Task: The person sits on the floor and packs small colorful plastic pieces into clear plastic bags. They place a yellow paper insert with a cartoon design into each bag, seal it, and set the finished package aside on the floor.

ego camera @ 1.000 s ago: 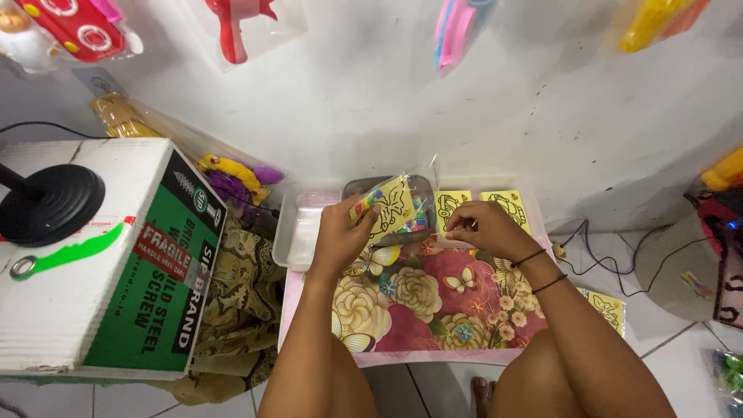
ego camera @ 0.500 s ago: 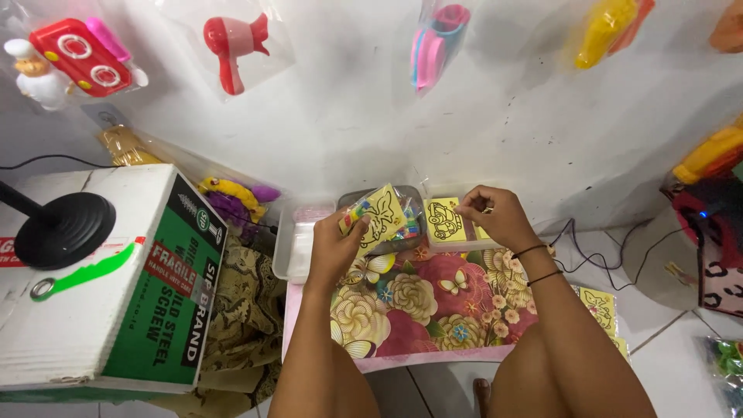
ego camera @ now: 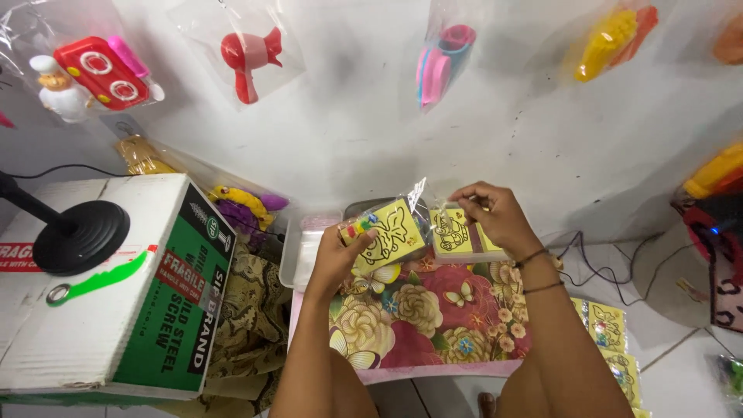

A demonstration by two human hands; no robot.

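My left hand (ego camera: 334, 255) holds up a clear bag with a yellow picture card (ego camera: 388, 232) and small coloured tubes inside. My right hand (ego camera: 489, 213) rests on top of a stack of yellow picture cards (ego camera: 453, 234) and grips its far edge. The stack sits at the back of a flowered cloth (ego camera: 418, 317) over my lap, next to the bagged card. Two dark bands circle my right wrist.
A large cardboard box (ego camera: 116, 286) with a black lamp base (ego camera: 77, 236) stands at left. Bagged toys (ego camera: 248, 50) hang on the white wall. More yellow cards (ego camera: 611, 340) lie on the floor at right, near black cables (ego camera: 596, 263). A clear tray (ego camera: 298, 248) is behind the cloth.
Both hands have risen toward the wall with the bagged card. My right hand moved from the loose cards onto the stack and now covers its top.
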